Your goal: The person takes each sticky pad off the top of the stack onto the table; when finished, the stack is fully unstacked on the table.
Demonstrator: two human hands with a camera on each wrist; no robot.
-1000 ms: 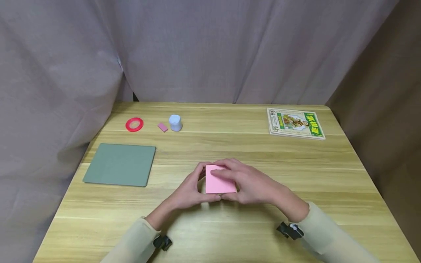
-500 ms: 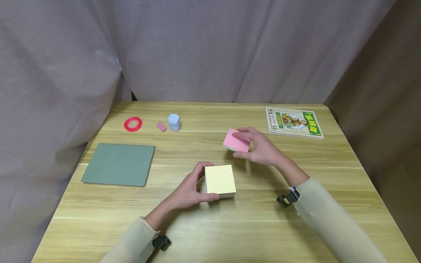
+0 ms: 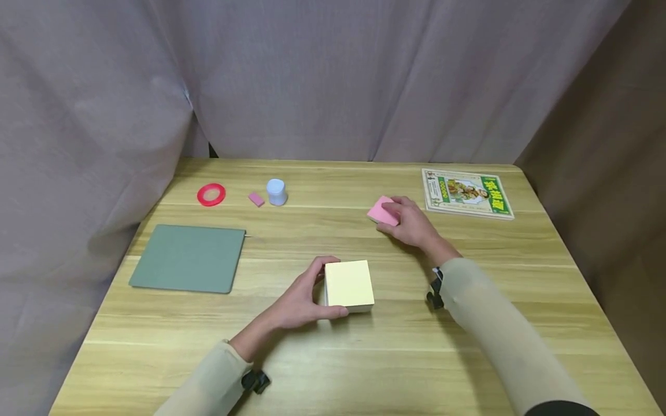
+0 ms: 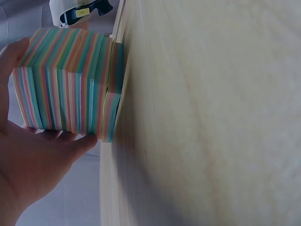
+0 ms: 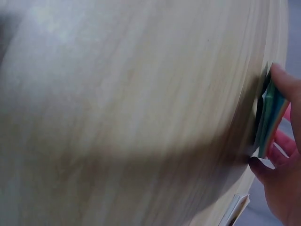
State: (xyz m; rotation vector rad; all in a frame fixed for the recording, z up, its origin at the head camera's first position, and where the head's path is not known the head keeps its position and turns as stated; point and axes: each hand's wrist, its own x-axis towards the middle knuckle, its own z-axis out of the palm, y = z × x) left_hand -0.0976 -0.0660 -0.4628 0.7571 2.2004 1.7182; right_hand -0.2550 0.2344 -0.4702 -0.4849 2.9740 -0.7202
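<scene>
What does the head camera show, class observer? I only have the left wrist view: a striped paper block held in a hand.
Observer: The left hand grips a note block whose top sheet is yellow.
Operator: Where is the other hand?
Observer: The right hand holds a thin pink-topped pad farther back on the table.
Operator: Anything beside it?
Observer: A book lies flat just to its right, near the back corner.
</scene>
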